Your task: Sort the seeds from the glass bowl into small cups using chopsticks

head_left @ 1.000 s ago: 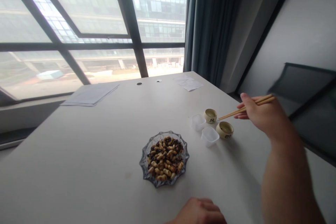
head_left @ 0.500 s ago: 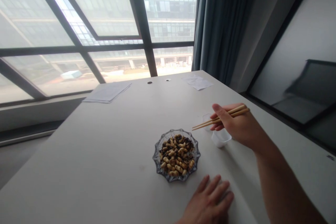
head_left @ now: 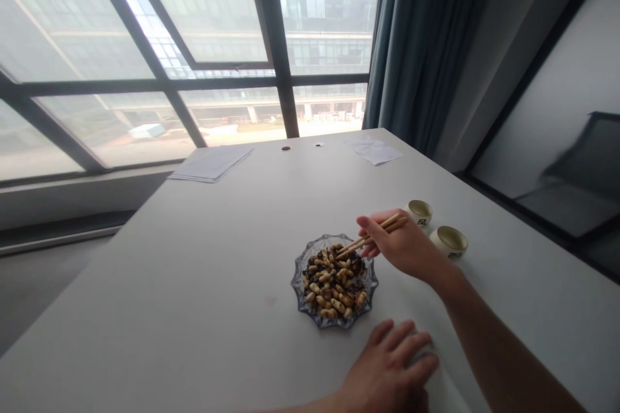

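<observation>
My right hand [head_left: 402,242] grips a pair of wooden chopsticks [head_left: 371,237], with fingers closed round them. The chopstick tips point down into the heap at the far side of a scalloped glass dish [head_left: 299,300] and seem to touch it. In the dish lie peanuts in their shells [head_left: 334,297] mixed with dark pieces that look like seeds. My left hand [head_left: 390,364] rests on the table near the dish's front right, its fingers spread and holding nothing visible. Whether a peanut is between the chopstick tips cannot be made out.
Two small cream cups with dark characters, a far cup [head_left: 419,211] and a nearer cup [head_left: 449,244], stand just beyond my right wrist. Papers [head_left: 210,164] lie at the white table's [head_left: 217,258] back left, and a thin crumpled sheet [head_left: 375,151] at its back right.
My right hand has moved left and brought the chopsticks from above the white plastic cups to the peanuts. The cream cups have come into view; the plastic ones are hidden behind my hand.
</observation>
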Demonstrator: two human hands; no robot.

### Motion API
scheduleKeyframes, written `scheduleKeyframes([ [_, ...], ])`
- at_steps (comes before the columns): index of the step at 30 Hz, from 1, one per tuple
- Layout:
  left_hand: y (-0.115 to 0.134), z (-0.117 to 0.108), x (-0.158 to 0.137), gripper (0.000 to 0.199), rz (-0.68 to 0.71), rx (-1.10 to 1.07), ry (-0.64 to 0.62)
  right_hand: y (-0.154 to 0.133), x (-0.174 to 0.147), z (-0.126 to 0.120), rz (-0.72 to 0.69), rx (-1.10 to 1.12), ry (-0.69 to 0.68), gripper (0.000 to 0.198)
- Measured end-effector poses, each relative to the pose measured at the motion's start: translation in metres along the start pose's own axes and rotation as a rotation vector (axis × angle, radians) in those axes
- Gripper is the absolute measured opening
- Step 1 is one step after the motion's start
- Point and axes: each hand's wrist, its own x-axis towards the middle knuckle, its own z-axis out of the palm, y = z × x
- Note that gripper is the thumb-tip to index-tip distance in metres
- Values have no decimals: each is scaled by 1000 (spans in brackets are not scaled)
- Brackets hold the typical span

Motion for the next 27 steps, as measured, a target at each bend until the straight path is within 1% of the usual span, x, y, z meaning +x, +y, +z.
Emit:
scheduleKeyframes([
  [14, 1, -2, 2, 32, -9, -48, -25, 0, 0, 6, -46, -25, -32, 52],
  [22, 0, 0, 0, 35, -8, -54, -35, 1, 0, 7, -52, -41, 46, 53],
  [25, 0, 1, 0, 33, -14, -58, -32, -6, -4, 0, -46, -64, 76, 53],
  [27, 0, 2, 0, 32, -19, -64, -28, -13, -8, -8, -61, -67, 110, 52],
])
